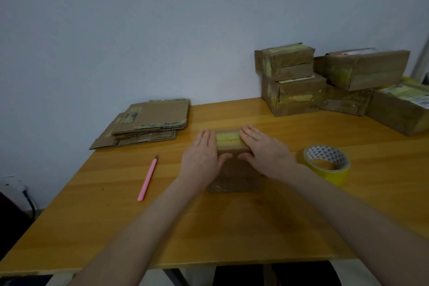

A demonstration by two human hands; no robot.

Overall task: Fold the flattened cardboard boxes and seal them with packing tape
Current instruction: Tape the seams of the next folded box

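Our left hand (200, 158) and right hand (267, 153) lie flat with straight fingers on either end of the small brown cardboard box (234, 169) at the middle of the wooden desk (232, 227), thumbs against its near face, clasping nothing. Between them a yellow tape strip (228, 138) runs along the top seam. To seal well, we judge, we should rub outward from the seam; whether the strip wraps over the ends is hard to tell. The yellow packing tape roll (327, 165) sits just beside our right wrist, the pink utility knife (147, 177) toward the left edge, the flattened cardboard stack (148, 123) at the far left corner, the sealed boxes (292, 83) far right; open room lies along the near edge.
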